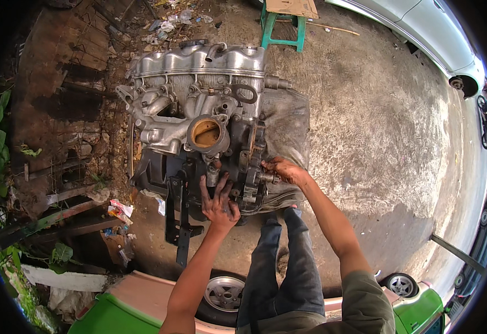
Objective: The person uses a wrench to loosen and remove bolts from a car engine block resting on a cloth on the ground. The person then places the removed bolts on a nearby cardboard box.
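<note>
In the head view, the engine (196, 103) is in front of the person's legs (279, 261), and its long axis goes across, from left to right, parallel with the ribbed metal cover (199, 62) on its far side. At its right end, a short metal stub (269, 177) points to the right, and its own axis also lies nearly sideways. The right hand (285, 170) is the nearer one: it comes from the right, its bent fingertips at this stub. I cannot tell if its grip is closed on the metal or only touches it. The left hand (219, 207) is to the left of the stub, with its grip open, the fingers spread and pointing away from the person, against the engine's near side.
</note>
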The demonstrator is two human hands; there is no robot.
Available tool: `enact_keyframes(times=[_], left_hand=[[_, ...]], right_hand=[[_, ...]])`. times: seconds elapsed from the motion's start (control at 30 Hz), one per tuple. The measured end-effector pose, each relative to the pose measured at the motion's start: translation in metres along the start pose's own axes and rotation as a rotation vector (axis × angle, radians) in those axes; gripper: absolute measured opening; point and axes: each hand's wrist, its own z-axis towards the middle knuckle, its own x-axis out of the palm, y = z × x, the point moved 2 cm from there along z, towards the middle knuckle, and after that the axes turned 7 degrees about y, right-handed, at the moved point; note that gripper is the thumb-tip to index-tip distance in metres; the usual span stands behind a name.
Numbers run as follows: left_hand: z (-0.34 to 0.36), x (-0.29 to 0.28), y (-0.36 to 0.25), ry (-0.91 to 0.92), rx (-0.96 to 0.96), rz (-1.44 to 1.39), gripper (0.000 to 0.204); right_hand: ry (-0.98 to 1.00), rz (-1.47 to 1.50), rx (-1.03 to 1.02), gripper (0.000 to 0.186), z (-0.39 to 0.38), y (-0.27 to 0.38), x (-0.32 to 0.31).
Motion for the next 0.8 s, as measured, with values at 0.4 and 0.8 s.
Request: enact_keyframes(times=[0.4,0.8], left_hand=[[0.021,-0.031,-0.021,0.024,0.059,-0.070,0.042],[0.029,-0.010,-0.025,-0.129,0.006,-0.125,0.035]], right_hand=[[0.020,-0.084,-0.037,0.055,0.009,-0.043,-0.018],[-0.309,-0.590,-0.232,0.062,0.011,-0.050,0.010]])
